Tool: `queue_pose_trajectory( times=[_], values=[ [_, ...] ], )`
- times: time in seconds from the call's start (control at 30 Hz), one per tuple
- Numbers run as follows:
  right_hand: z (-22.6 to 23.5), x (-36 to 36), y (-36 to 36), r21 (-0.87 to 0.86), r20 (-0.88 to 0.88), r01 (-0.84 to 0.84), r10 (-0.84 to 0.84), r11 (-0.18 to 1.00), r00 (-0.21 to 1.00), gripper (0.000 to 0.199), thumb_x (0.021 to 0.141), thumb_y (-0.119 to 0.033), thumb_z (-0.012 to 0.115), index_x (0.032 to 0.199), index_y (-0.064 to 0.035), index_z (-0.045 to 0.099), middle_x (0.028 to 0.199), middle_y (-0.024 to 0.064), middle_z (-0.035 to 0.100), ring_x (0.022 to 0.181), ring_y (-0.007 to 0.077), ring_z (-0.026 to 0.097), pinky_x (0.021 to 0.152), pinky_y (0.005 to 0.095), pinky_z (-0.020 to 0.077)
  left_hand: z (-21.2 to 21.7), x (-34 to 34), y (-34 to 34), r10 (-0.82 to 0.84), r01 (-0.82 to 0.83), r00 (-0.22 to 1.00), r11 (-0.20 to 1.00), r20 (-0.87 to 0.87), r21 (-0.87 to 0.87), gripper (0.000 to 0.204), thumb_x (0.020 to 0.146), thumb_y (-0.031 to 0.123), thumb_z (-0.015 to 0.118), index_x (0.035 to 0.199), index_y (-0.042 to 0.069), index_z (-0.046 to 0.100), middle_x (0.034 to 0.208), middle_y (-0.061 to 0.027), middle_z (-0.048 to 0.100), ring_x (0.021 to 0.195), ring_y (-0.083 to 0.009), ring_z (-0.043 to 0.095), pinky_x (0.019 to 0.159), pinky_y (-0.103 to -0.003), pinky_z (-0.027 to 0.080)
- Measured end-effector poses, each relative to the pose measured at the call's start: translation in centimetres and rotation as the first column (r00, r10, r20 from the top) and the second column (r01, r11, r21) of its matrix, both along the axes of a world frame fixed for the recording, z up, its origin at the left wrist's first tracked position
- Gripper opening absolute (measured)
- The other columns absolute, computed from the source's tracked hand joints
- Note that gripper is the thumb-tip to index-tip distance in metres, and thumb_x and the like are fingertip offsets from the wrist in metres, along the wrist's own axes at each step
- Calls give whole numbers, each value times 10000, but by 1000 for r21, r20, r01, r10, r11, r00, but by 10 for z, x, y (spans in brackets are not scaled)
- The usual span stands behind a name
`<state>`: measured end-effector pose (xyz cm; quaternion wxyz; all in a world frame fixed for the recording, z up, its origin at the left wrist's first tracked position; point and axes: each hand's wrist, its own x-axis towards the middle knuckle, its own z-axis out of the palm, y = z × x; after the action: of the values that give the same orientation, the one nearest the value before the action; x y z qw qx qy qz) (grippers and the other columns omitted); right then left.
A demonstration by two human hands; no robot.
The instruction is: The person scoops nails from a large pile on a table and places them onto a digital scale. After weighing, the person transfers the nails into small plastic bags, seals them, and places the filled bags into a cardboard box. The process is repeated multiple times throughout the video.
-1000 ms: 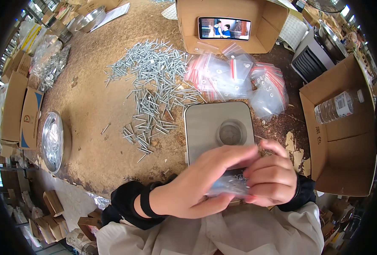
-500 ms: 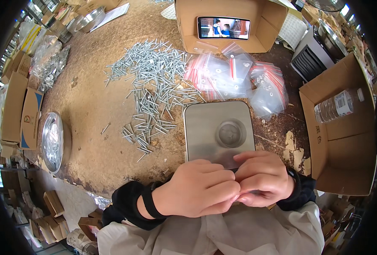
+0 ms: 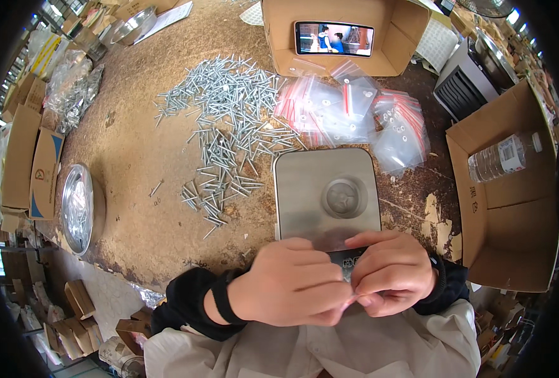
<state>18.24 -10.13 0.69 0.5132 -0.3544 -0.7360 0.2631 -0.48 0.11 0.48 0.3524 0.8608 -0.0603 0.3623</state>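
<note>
My left hand and my right hand meet at the near edge of a steel-topped digital scale, fingers closed in a pinch. Between the fingertips shows a thin pinkish, clear edge, which looks like the seal of a small plastic zip bag; the fingers hide most of it. A small round cup rests on the scale's plate. Left of the scale spreads a large pile of silver screws. Behind it lie clear zip bags with red stripes, with more zip bags to their right.
A phone leans inside an open carton at the back. On the right, another carton holds a plastic bottle. A metal bowl stands at the left edge, near cartons. A grey-black appliance stands back right.
Both hands have shifted slightly and parted a little, uncovering part of the scale's black button panel. The pinkish edge between the fingertips shows more clearly.
</note>
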Motion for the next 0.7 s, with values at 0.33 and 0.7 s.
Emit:
queue_pose_trajectory(
  times=[0.33,0.7],
  values=[
    [4,10,-3,-13,-1,97,-97,995,995,82,786,-36,702,792,-62,625,704,32,637,628,214,643,810,430,548,-12,-51,25,708,-343,705,385,36,-857,90,942,133,581,919,62,631,862,-35,636,695,-88,544,604,-259,435],
    [-8,6,-7,53,23,191,-193,980,981,112,754,-33,731,805,-53,634,652,39,607,553,225,593,737,403,547,-16,-366,175,993,-979,-102,-89,61,-182,280,963,258,610,980,-2,713,892,-7,681,799,-83,565,703,-237,429]
  ],
)
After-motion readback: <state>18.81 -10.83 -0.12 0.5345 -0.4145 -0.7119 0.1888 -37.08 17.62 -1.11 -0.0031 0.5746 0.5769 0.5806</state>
